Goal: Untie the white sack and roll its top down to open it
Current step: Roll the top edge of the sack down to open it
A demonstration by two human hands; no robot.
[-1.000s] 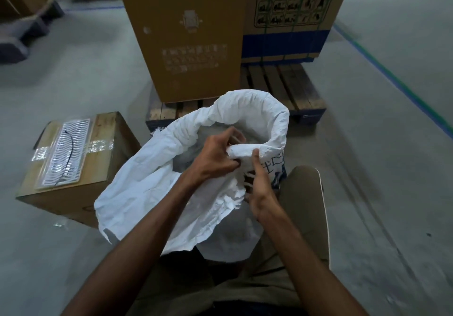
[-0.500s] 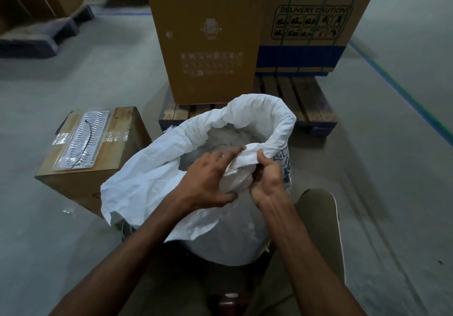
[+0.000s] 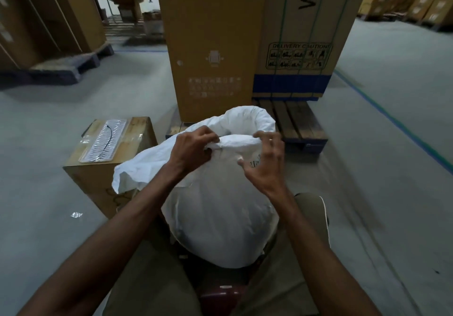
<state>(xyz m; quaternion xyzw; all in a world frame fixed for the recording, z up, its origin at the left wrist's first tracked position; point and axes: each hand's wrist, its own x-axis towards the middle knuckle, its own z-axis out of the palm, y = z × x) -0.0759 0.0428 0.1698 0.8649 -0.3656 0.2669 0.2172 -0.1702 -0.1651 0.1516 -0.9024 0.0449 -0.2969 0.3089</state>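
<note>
The white sack (image 3: 220,217) stands full and bulging between my knees, its mouth open. Its near rim is rolled into a thick fold. My left hand (image 3: 191,151) is shut on the left end of that rolled rim, fingers curled over it. My right hand (image 3: 266,161) pinches the right end of the same roll with its fingertips, the thumb spread below against the sack's printed side. The far rim (image 3: 247,117) stands higher behind my hands. A loose flap of the sack (image 3: 137,171) hangs out to the left. What is inside is hidden.
A small cardboard box (image 3: 110,153) with a plastic packet and a black tie on top stands touching the sack's left. Tall cartons (image 3: 215,45) on a wooden pallet (image 3: 299,124) rise just behind. A dark red stool edge (image 3: 220,293) shows below. Grey floor lies to the right.
The view has tilted up and the sack stands more upright. My hands have moved apart along the near rim, rolling it further down; the right hand has shifted right.
</note>
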